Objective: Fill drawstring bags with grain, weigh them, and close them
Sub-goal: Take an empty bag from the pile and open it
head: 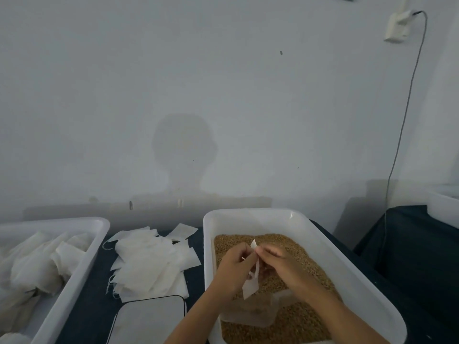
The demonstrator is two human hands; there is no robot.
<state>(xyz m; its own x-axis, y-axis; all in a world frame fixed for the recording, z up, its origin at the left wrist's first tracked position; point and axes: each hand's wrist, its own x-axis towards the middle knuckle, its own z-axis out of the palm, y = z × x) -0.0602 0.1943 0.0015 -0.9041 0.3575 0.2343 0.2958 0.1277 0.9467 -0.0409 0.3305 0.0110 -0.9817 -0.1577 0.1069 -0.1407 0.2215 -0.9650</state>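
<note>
1. Far left of the hands: a white tub [74, 264] holds a heap of soft white bags [37, 269]. Whether they are filled cannot be told.
2. Just left of the hands: a loose stack of flat empty bags [149, 264] lies on the dark blue worktop [92, 306], with threads trailing at its edges. In front of the stack sits a flat pale plate with a dark rim [149, 321], probably the scale; no display is visible.
3. Left hand [234, 268]: fingers curled, pinching one edge of a small white drawstring bag [250, 286].
4. The bag hangs flat between the two hands, above the grain [303, 324]. It appears empty; the mouth is being worked apart.
5. Handling: the bag is thin, limp and very light. It will not stand open unaided. Hold it at the mouth hem, one side per hand, and keep clear of the drawstring. Once filled, expect it to sag; support it from below.
6. Right hand [278, 260]: fingers curled, pinching the opposite edge at the top of the bag. Both hands are close together, nearly touching.
7. Beneath the hands: a clear scoop-like container [250, 316] lies half sunk in the grain. The grain is loose and spills readily.
8. Around the hands: a white bin [347, 269] contains the grain.
9. Right of the hands: dark cloth, another white container [444, 207] at the frame edge.
10. Beyond: a plain grey wall [223, 95] with a socket [397, 26] and a hanging cable [407, 100]. Lighting is dim.
</note>
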